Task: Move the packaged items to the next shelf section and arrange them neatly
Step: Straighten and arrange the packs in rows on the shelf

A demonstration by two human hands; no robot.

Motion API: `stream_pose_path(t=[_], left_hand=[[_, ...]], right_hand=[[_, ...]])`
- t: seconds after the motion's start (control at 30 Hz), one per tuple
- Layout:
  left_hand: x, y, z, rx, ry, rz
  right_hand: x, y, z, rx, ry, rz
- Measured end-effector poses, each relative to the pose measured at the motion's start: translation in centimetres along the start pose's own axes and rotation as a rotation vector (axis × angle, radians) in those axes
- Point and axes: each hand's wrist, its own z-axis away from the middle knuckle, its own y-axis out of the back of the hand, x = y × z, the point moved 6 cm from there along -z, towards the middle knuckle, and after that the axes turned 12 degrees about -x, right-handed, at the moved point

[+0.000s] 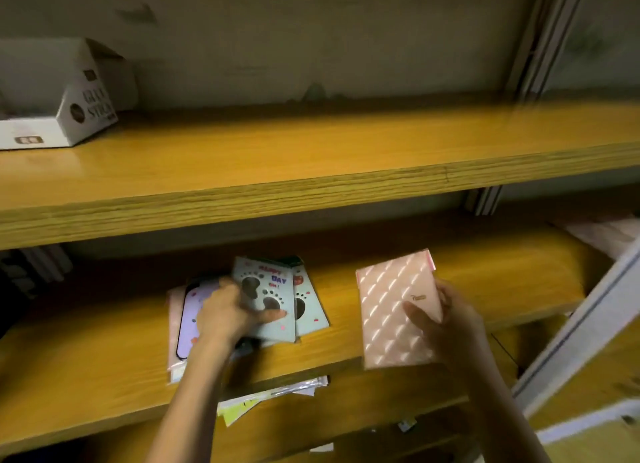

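Left hand [228, 312] is down on the pile. Its thumb lies flat across the face of the pale blue paw-print pack [266, 287] and pinches it; the other fingers are blurred and tucked under, so I cannot tell how they lie. Just beyond the thumb tip a second paw-print pack [309, 308] peeks out from underneath. Under the wrist lies a purple pack [192, 312], all on the middle shelf [104, 369].

Over to the right hand [453, 318]: thumb on the front of the pink quilted pack [391, 310], fingers curled round its right edge, clamped on it. The pack is off the shelf, well apart from the pile. Up on the upper shelf [277, 157], far left, sits a white box [59, 116].
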Motion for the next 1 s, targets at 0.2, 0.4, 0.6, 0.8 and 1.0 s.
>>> stream_pose_path(t=[0.2,0.4,0.6,0.8,1.0], left_hand=[[3.5,0.7,3.3,0.072,-0.364,0.362],[9.3,-6.1,7.0,-0.220,-0.459,0.897],[17.5,-13.3,11.1,-0.434,-0.468,0.958],[26.0,-20.0,16.0,-0.531,-0.496,0.964],[33.6,-27.1,20.0,-0.594,-0.557,0.944]], right_hand=[[1.6,2.8,1.5,-0.024,0.003,-0.258],[4.2,8.1,3.9,-0.021,-0.039,-0.481],[8.8,16.6,7.6,0.094,-0.058,-0.470],[13.9,26.5,11.7,0.216,-0.090,-0.428],[19.2,35.6,15.0,0.284,-0.116,-0.435]])
